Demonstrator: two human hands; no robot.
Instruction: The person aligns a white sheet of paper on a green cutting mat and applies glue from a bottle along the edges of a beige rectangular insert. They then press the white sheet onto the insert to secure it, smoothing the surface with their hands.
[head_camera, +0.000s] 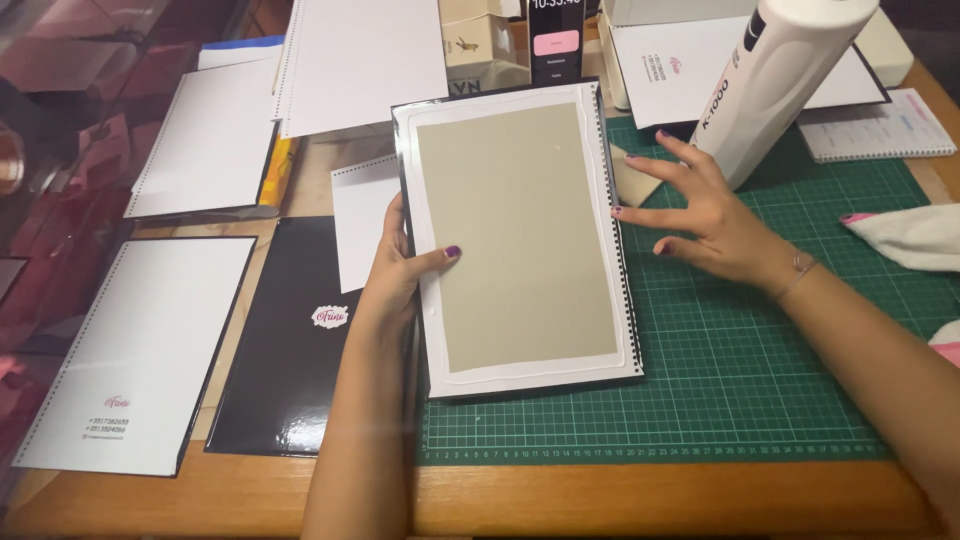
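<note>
My left hand (398, 268) grips the left edge of a punched notebook cover (515, 235), thumb on top. The cover shows a grey-beige board panel framed by a white border with glue lines, and holes run down its right edge. It lies partly on a green cutting mat (760, 350). My right hand (705, 215) hovers just right of the cover with fingers spread, fingertips near the punched edge, holding nothing. A white glue bottle (785, 80) stands right behind that hand.
A glossy black cover (285, 340) and a white printed sheet (130, 350) lie at left. Several more punched white sheets (215, 135) sit at the back left. A phone (556, 40), small boxes, a spiral notebook (880, 125) and a white cloth (910, 235) line the back and right.
</note>
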